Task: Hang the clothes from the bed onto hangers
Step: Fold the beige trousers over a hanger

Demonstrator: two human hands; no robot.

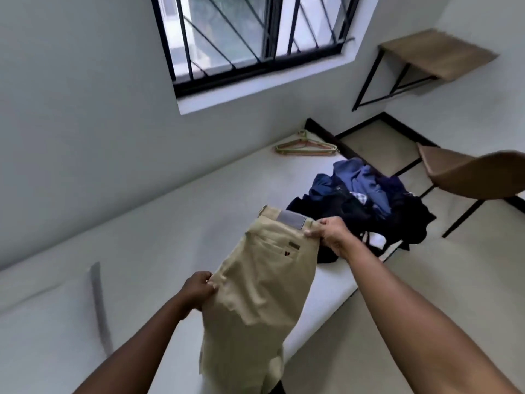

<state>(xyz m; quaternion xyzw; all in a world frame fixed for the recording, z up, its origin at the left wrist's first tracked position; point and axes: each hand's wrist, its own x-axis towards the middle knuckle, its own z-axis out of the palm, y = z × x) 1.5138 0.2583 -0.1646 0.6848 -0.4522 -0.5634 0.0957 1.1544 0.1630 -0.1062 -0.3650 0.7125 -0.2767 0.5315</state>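
Observation:
A pair of khaki trousers [261, 282] hangs folded lengthwise above the white bed [147, 245]. My right hand [326, 234] grips the waistband next to the grey patch. My left hand [199, 290] pinches the trousers' left edge lower down, near the seat. The legs drop out of view at the bottom. A pile of dark and blue clothes [360, 200] lies on the bed beyond my right hand. Several hangers [305, 146] lie stacked at the far end of the bed near the wall.
A pillow [51, 317] lies on the bed at the left. A brown chair [468, 177] stands right of the bed. A wooden wall desk [437, 52] is at the far right. A barred window [255, 38] is in the wall above the bed.

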